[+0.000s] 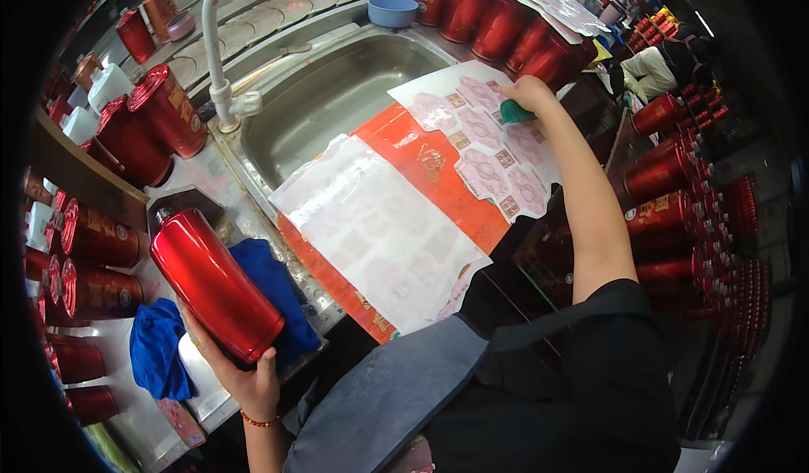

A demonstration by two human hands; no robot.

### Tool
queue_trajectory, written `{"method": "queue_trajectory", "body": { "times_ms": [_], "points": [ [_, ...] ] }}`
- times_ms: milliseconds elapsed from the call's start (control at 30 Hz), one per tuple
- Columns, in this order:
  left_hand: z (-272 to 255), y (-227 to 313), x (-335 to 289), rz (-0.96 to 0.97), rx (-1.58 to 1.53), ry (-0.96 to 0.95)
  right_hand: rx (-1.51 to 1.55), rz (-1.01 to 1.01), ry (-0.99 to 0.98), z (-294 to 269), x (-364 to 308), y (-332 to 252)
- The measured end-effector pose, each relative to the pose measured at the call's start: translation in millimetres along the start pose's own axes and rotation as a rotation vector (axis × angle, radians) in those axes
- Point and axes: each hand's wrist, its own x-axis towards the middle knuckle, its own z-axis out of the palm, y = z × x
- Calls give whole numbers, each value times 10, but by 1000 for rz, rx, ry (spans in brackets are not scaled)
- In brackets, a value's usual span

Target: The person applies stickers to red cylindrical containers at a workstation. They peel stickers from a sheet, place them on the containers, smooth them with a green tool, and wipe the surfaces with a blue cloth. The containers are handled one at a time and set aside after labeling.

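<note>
My left hand (246, 382) is closed around the lower end of a glossy plain red bottle (215, 281), which lies tilted with its narrow neck pointing away to the upper left. Across the corner of the sink rests an orange-red board (438, 165). Two sheets lie on it: a whitish sheet (375, 228) with faint marks showing through, and a sheet of pink and brown printed decals (493, 148). Over the far right part of the decal sheet, my right hand (533, 95) is closed on a small green flat piece (517, 113), whose exact kind I cannot make out.
A steel sink (329, 94) with a white faucet (221, 85) lies ahead. Beside the bottle are blue cloths (160, 351). Red canisters (173, 110) crowd the left, and more red bottles (666, 212) stand in rows at right. A blue bowl (393, 12) sits behind the sink.
</note>
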Motion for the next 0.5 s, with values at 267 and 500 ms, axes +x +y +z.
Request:
{"method": "queue_trajectory", "body": {
  "times_ms": [267,500],
  "points": [
    [35,10,21,-14,24,11,247,91,129,-10,-877,887],
    [-32,-2,8,-20,40,-24,194,176,337,157,-2050,587]
  ]
}}
